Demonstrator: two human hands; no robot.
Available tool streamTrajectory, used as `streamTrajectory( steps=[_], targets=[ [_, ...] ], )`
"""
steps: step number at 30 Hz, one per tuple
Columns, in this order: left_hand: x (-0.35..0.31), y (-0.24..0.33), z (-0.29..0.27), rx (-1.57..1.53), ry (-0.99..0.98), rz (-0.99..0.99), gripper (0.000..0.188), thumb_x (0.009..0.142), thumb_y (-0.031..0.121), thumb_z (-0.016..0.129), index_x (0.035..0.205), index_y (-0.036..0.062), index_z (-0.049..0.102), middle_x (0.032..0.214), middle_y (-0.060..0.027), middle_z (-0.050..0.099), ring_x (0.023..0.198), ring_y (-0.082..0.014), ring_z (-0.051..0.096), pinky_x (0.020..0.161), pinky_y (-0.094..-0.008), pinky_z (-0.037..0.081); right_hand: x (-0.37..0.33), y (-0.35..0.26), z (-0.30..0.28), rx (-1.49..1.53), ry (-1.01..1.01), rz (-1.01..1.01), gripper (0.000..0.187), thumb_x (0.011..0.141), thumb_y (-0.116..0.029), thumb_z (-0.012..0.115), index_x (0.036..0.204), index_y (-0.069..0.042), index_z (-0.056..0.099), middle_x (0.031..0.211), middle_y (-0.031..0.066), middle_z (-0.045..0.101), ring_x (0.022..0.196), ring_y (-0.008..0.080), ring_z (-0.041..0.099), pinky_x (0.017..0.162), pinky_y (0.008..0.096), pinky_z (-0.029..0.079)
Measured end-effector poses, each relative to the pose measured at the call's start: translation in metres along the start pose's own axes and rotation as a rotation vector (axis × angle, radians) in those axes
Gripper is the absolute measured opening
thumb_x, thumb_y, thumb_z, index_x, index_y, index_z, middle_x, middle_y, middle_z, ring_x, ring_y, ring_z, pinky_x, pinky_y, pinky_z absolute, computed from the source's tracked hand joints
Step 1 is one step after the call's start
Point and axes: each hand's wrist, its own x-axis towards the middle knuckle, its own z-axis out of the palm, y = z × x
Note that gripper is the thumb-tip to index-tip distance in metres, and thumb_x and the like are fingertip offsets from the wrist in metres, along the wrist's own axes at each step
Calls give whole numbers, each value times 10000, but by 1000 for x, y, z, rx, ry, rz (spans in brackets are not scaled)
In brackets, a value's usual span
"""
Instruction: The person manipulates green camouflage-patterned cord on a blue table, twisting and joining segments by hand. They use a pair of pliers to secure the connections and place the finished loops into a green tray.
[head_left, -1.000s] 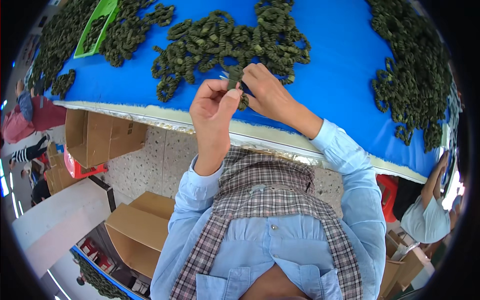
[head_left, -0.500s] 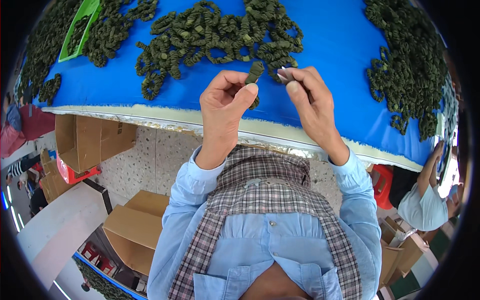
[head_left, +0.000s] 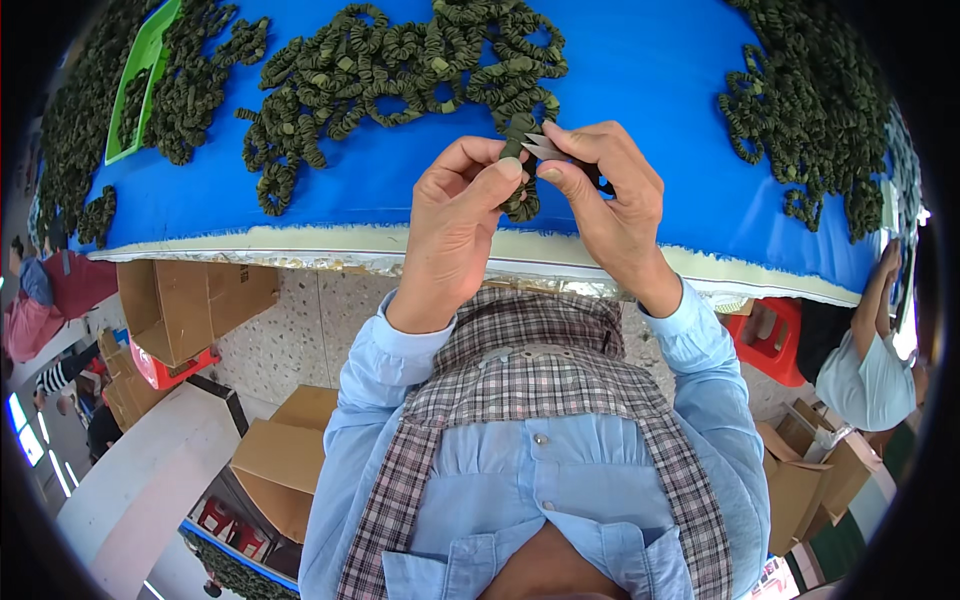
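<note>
Between the thumb and fingers of my left hand (head_left: 450,218) is a dark green scrunchie (head_left: 521,207), held just above the near edge of the blue table. My right hand (head_left: 618,195) is closed around small thread snips (head_left: 546,149). Their silvery blades point left, parted at the tips, and are right at the upper part of the scrunchie. Whether they touch the fabric or a thread, I cannot tell. Just beyond my hands lies a heap of matching scrunchies (head_left: 400,75), and part of the held one is covered by my fingers.
More scrunchies (head_left: 825,120) are piled on the right of the blue-covered table (head_left: 640,70). A green tray (head_left: 146,60) stands among others at the far left. Below the table are open cardboard boxes (head_left: 205,305) and a red stool (head_left: 775,345). Another person's arm (head_left: 875,295) is at the right.
My right hand has brought the snips left and up against the scrunchie, and the blades now show more clearly. My left hand keeps its pinch. The whole view has shifted slightly.
</note>
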Motion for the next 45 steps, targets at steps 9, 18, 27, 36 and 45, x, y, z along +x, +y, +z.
streamTrajectory(
  steps=[9,18,27,36,45],
  targets=[
    [2,-3,0,23,23,20,126,857,27,677,970,44,625,913,-13,639,821,-65,568,712,-215,447,0,4,1,-103,7,-68,308,722,-25,756,1017,-1,674,832,113,636,702,225,620,563,302,491],
    [5,-4,-2,38,22,35,104,862,31,672,954,46,624,919,-12,648,829,-65,574,719,-218,449,-1,10,6,-147,40,-102,315,721,-41,758,1023,-5,677,804,102,622,664,210,601,525,297,469],
    [7,-6,-2,19,20,10,108,860,51,682,948,50,620,921,-16,650,827,-68,574,719,-222,447,-3,15,6,-128,41,-92,293,736,-36,747,1019,-3,681,800,96,622,660,200,600,521,288,466],
    [5,-6,-1,118,41,66,120,851,43,689,946,38,616,887,0,628,788,-47,536,696,-206,425,-1,11,3,-84,14,-58,272,749,-41,740,1012,-5,683,795,94,622,668,196,605,526,288,471],
    [5,-7,-1,186,68,88,149,843,63,705,960,30,619,887,-1,625,784,-49,535,689,-207,428,-2,7,-1,-32,-7,65,235,787,-67,730,1007,2,680,820,89,615,741,169,618,568,266,462]
  ],
)
